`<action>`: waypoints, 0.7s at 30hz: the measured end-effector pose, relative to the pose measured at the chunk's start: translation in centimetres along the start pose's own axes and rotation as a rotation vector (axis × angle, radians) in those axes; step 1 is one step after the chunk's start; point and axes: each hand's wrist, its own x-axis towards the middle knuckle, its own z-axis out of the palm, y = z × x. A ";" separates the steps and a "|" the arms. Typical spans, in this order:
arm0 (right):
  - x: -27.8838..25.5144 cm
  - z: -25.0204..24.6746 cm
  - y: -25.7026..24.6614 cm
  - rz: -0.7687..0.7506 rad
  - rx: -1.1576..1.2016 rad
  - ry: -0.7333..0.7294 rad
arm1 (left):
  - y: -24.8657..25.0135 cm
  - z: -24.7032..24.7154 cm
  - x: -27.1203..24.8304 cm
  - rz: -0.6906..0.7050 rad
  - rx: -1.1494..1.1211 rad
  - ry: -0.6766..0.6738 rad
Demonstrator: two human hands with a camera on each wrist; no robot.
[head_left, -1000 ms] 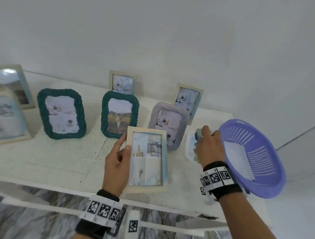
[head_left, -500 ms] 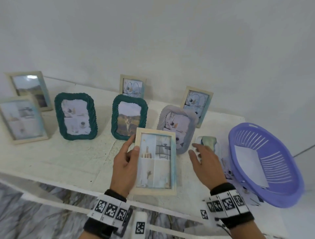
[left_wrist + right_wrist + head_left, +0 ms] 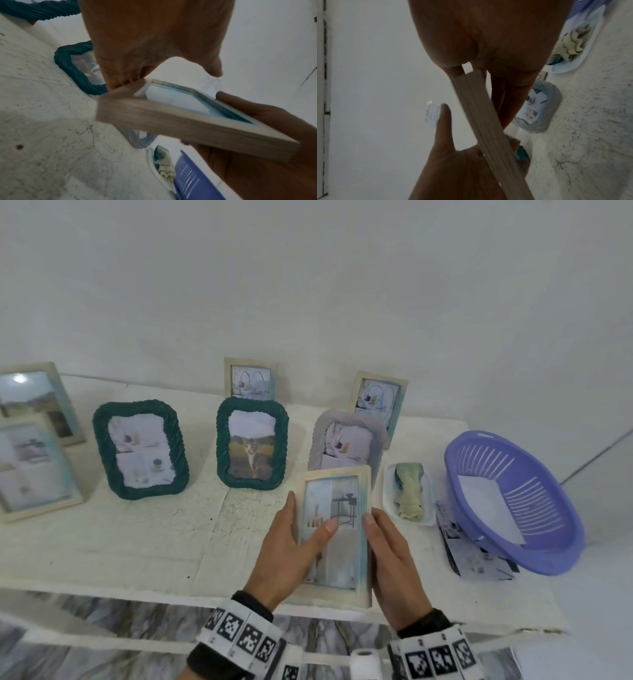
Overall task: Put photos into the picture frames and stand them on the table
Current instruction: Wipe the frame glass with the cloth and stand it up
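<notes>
Picture frame, pale wood with a photo inside, is held above the table's front edge at 6 o'clock. Left hand grasps its 9 o'clock side, thumb across the glass; right hand grasps its 3 o'clock edge.

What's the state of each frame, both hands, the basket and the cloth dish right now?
light wood frame: photo in, held off the table, not yet stood
left hand: grips frame's left edge, thumb on glass
right hand: holds frame's right edge
two green frames: standing, photos in
grey frame: standing, photo in
purple basket: tilted, paper inside
white dish: holds crumpled cloth
</notes>
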 end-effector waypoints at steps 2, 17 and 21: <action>-0.5 0.9 0.3 -0.011 -0.064 -0.020 | 0.7 -0.1 -0.4 -0.042 -0.070 -0.111; -1.4 2.2 -0.8 -0.280 -0.604 -0.135 | 3.0 -0.9 -0.9 -0.157 -0.504 -0.315; -1.3 0.7 -2.6 -0.400 -0.856 -0.125 | 3.5 -0.9 -1.0 -0.114 -0.354 -0.277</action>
